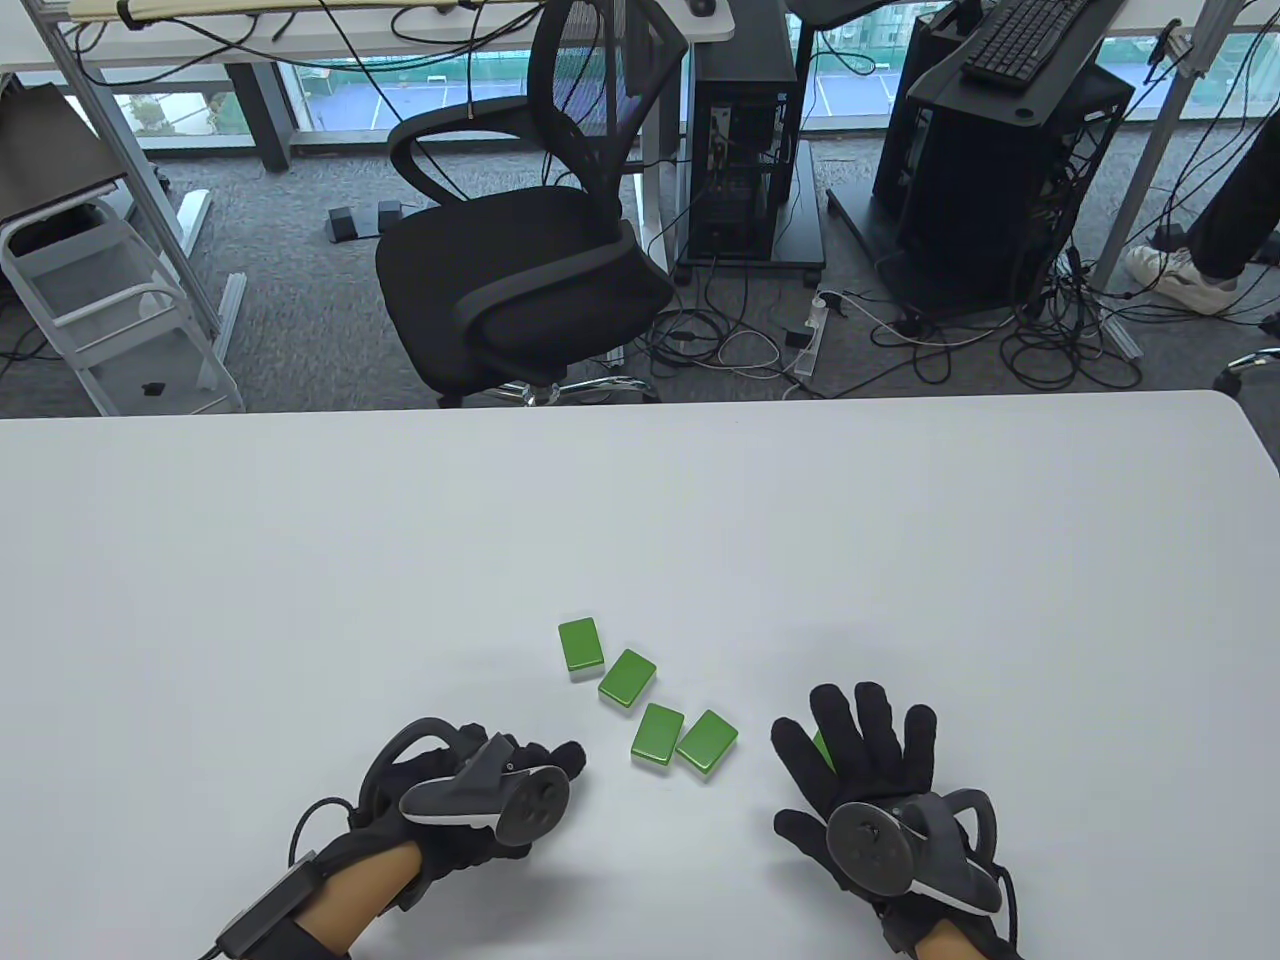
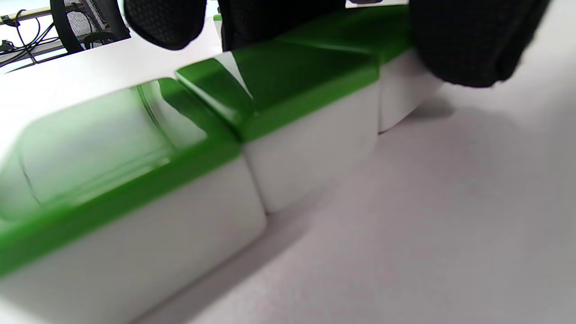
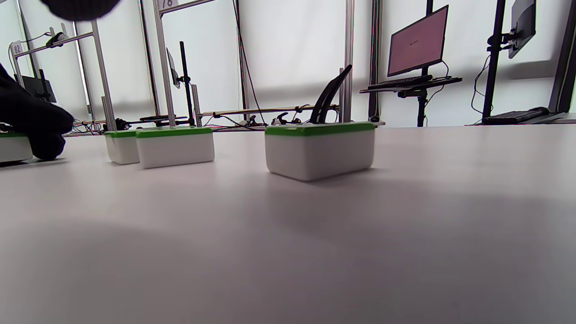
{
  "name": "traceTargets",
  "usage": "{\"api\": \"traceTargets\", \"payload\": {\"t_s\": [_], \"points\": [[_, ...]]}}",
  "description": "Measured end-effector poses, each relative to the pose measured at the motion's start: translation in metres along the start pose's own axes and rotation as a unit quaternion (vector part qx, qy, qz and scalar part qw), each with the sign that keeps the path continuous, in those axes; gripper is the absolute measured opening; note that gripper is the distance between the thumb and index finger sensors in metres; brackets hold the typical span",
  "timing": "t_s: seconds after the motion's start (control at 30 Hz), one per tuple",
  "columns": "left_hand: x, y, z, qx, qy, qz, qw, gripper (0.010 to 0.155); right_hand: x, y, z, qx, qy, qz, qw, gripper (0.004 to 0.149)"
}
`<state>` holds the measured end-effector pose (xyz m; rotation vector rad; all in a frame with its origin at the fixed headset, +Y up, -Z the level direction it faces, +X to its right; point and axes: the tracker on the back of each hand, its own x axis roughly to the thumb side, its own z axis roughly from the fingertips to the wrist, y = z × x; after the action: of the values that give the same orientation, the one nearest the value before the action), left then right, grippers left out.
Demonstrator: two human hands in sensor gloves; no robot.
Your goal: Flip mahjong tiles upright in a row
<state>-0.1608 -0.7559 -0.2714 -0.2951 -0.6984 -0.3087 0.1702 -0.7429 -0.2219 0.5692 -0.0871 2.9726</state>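
Note:
Several mahjong tiles lie flat, green backs up, on the white table point(image 1: 640, 520). Four of them form a loose diagonal line: one far tile point(image 1: 580, 645), a second point(image 1: 627, 678), a third point(image 1: 657, 738) and a fourth point(image 1: 707, 742). My right hand point(image 1: 860, 770) lies palm down with its fingers spread and covers most of a fifth tile point(image 1: 823, 750), which also shows in the right wrist view point(image 3: 319, 148). My left hand point(image 1: 480, 800) rests to the left of the line, fingers loosely curled and holding nothing. In the left wrist view its fingertips point(image 2: 472, 45) hang over the tiles point(image 2: 310, 135), seen very close.
Beyond the table's far edge stand a black office chair point(image 1: 520, 270) and computer towers point(image 1: 750, 150) on the floor. The right wrist view shows two more flat tiles point(image 3: 175, 146) and a black gloved finger point(image 3: 31, 126) at its left edge.

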Motion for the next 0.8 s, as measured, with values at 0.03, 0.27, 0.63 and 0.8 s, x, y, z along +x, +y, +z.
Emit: {"api": "traceTargets", "payload": {"t_s": [0.03,0.27,0.63,0.8], "points": [[0.0,0.0,0.0,0.001,0.001,-0.001,1.0,0.088,0.0,0.0,0.0,0.0,0.0,0.0,1.0,0.076],[-0.002,-0.003,0.001,0.005,0.004,0.01,1.0,0.087,0.0,0.001,0.0,0.003,-0.001,0.001,1.0,0.076],[-0.023,0.032,-0.013,-0.008,0.036,0.067,0.997,0.089,0.001,0.001,0.0,0.001,-0.002,-0.005,1.0,0.076],[-0.039,0.047,-0.047,0.012,0.11,0.077,0.991,0.089,0.001,0.001,-0.001,-0.002,-0.004,-0.008,1.0,0.076]]}}
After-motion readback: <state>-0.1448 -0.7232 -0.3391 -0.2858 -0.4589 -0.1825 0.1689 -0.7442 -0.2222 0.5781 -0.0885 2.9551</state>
